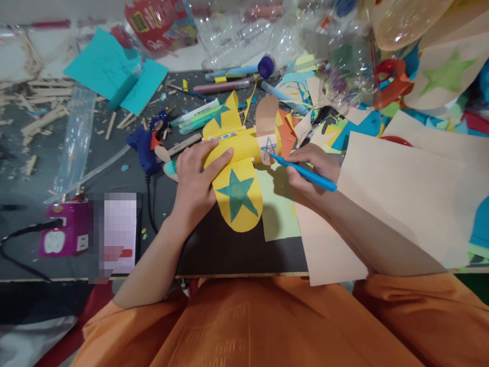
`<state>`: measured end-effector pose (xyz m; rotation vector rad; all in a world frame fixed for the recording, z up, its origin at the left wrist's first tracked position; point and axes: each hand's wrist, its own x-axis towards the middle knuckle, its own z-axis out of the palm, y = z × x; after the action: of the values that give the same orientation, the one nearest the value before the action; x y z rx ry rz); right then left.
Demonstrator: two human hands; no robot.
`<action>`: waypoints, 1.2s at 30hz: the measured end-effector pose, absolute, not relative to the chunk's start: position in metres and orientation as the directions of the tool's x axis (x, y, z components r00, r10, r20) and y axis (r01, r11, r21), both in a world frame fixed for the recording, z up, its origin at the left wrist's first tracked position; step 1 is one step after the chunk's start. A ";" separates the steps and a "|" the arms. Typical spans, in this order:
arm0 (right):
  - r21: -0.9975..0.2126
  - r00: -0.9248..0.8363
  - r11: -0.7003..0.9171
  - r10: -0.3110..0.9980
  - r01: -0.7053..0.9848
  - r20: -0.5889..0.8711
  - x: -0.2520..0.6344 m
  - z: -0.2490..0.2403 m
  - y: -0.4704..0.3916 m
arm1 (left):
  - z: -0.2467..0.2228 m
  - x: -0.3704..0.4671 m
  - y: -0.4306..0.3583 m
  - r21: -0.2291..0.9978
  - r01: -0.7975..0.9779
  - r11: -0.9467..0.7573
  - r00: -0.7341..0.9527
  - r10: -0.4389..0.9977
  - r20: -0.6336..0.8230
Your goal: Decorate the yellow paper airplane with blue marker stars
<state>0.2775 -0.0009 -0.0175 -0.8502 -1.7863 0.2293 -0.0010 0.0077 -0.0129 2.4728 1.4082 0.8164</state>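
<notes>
A yellow paper airplane (244, 145) with green stars on its wings lies across the middle of the dark table. My left hand (198, 173) holds its front end, thumb and fingers pressed on the yellow body, beside a propeller with a teal cap (170, 167). Between the fingers of my right hand (311, 168) is a blue marker (313, 176). Its tip touches or nearly touches a blue star outline (268, 148) on the pale tail piece. A light green sheet (278, 204) lies partly under the plane.
Large pale sheets (405, 188) lie at the right. A blue glue gun (144, 148), a purple power socket (63, 242) and a phone (120, 229) are at the left. Markers (200, 114), paper scraps and plastic bottles (160, 23) crowd the back; wood splinters litter the left.
</notes>
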 end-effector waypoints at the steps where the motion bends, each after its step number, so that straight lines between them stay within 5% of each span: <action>1: -0.542 -0.133 0.721 0.645 0.432 0.752 0.277 -0.019 -0.001 | -0.013 -0.001 0.007 0.409 0.732 -0.544 0.405 0.831 0.381; 13: -0.649 -0.037 0.629 0.730 0.428 0.683 0.280 -0.019 -0.005 | -0.014 -0.004 0.008 0.327 0.744 -0.582 0.444 0.798 0.408; 20: -0.859 0.056 0.509 0.857 0.057 0.512 0.284 -0.018 0.000 | -0.010 -0.006 0.010 0.211 0.725 -0.656 0.486 0.704 0.519; 25: -0.943 -0.008 0.238 0.969 -0.234 0.247 0.288 -0.013 0.009 | 0.000 -0.013 0.013 0.303 0.698 -0.649 0.539 0.755 0.373; 29: -0.963 -0.045 0.151 0.985 -0.225 0.165 0.287 -0.007 0.008 | 0.001 -0.014 0.013 0.315 0.672 -0.671 0.573 0.740 0.353; 36: -0.958 0.036 0.282 0.959 -0.060 0.280 0.274 -0.004 -0.003 | -0.004 -0.011 0.011 0.263 0.635 -0.726 0.568 0.670 0.478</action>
<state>0.2742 -0.0025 -0.0037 -0.9651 -1.2640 1.0087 -0.0109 0.0109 -0.0037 2.7269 1.1359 0.8712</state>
